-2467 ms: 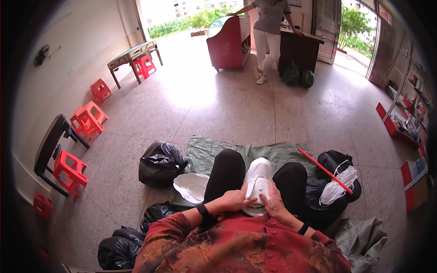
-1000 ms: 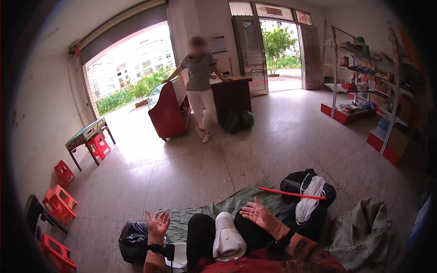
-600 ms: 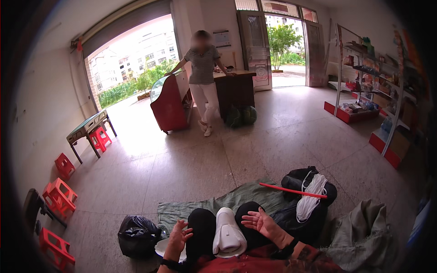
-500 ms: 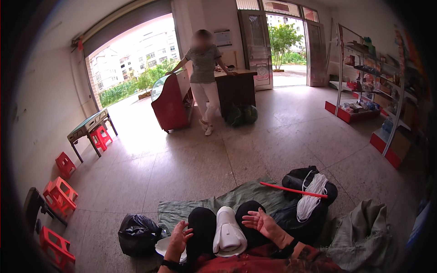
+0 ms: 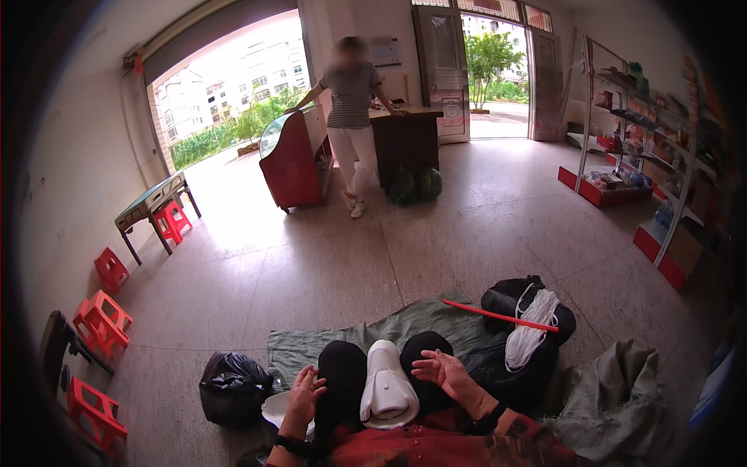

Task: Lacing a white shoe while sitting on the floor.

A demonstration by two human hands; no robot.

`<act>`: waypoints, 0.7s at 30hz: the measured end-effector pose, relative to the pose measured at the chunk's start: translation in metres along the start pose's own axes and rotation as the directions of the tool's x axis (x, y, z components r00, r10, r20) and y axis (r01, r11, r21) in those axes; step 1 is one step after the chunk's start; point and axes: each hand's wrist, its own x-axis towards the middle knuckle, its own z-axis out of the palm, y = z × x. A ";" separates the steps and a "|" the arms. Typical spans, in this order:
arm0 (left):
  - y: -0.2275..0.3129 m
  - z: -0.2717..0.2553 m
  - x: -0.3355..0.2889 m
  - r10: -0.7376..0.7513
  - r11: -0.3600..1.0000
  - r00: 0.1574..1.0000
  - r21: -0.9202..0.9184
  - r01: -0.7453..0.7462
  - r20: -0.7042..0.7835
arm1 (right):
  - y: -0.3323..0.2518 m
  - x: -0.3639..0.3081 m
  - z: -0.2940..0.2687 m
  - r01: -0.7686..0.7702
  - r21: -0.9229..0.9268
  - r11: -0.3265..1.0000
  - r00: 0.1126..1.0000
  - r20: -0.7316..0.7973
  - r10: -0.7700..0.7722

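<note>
Between the person's black-clad knees a white moulded shoe sole (image 5: 387, 385) lies on the lap, long, rounded and stacked. Both hands hover beside it, untouching: left hand (image 5: 305, 391) and right hand (image 5: 443, 370), each grip wide, empty.

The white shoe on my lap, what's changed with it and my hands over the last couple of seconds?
Both hands let go of the white shoe and lifted off it, open: the left hand now beside the left knee, the right hand above the right thigh. The view tipped up toward the room. The shoe stayed between the knees, the black bag at the left.
</note>
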 end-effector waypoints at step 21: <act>-0.013 0.014 -0.010 0.289 0.885 0.956 0.367 -0.288 0.054 | 0.008 -0.008 0.011 0.067 -0.126 0.990 0.998 0.019 -0.065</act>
